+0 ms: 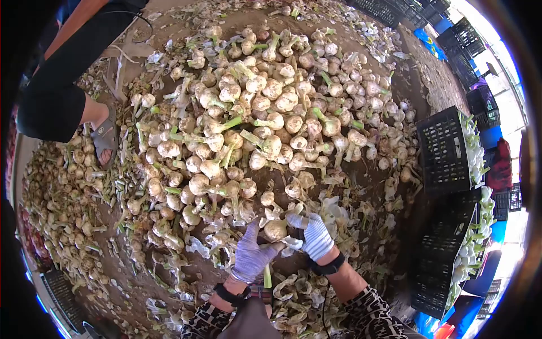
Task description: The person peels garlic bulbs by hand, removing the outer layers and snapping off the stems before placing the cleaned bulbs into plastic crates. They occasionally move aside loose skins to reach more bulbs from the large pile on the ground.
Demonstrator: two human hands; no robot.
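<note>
My left hand (254, 254), in a thin purple-white glove, has its fingers closed round a garlic bulb (275, 230) at the lower middle. A green stem (267, 277) points down below the bulb. My right hand (314, 235), in a striped white-blue glove, is at the bulb's right side, its fingers bent round something I cannot make out. A pale peel piece (292, 243) hangs between the two hands. Just beyond them lies a large heap of garlic bulbs (272, 147) with cut stems.
Black crates (444, 148) holding pale stalks stand at the right. Another person's leg (51, 107) and sandalled foot (104, 140) are at the upper left. A second garlic pile (62, 192) lies at the left. Loose peels (299, 294) cover the ground near me.
</note>
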